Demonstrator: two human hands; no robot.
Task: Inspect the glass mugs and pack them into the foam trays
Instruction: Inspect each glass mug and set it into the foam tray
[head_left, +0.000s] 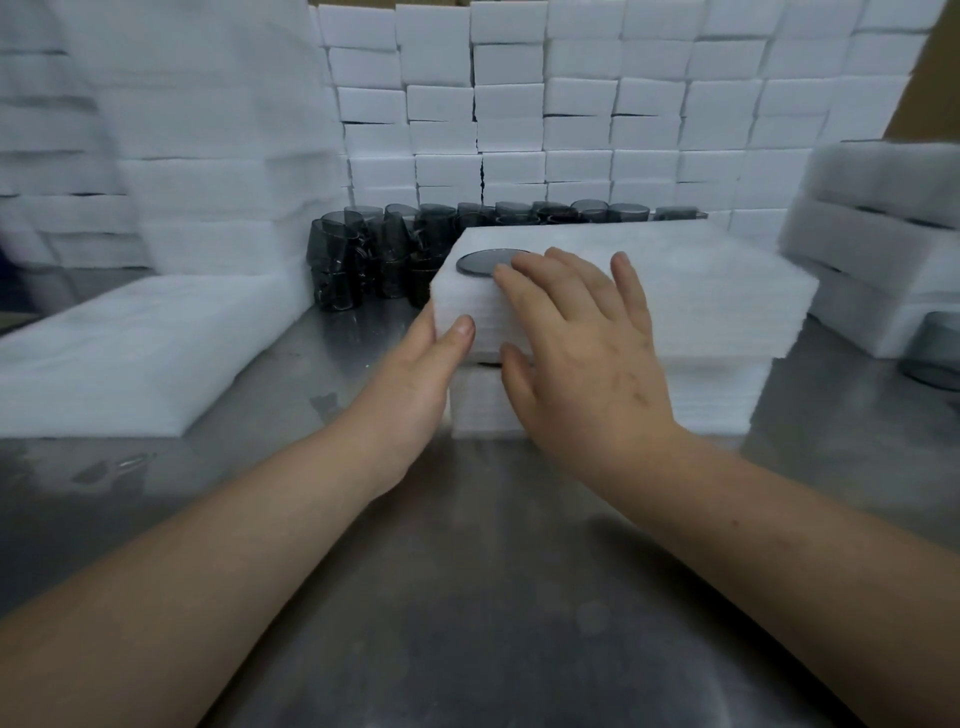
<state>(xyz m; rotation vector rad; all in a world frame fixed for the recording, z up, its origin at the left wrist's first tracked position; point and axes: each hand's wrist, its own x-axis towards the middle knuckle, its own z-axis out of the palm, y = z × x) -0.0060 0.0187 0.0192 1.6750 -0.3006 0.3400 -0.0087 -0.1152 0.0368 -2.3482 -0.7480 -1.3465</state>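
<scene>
A white foam tray (701, 291) lies on top of another foam block in the middle of the steel table. The grey base of one glass mug (480, 260) shows in a hole at its near left corner. My left hand (415, 384) grips the tray's left corner, thumb on the front face. My right hand (576, 338) rests flat on the tray's top and front edge, fingers spread, fingertips beside the mug base. Several dark smoky glass mugs (363, 254) stand stacked behind the tray.
A foam slab (130, 353) lies on the table at the left. Stacked foam trays (883, 249) sit at the right, with one glass mug (935, 353) beside them. A wall of white foam blocks (571, 104) fills the back. The steel table (493, 571) stretches toward me.
</scene>
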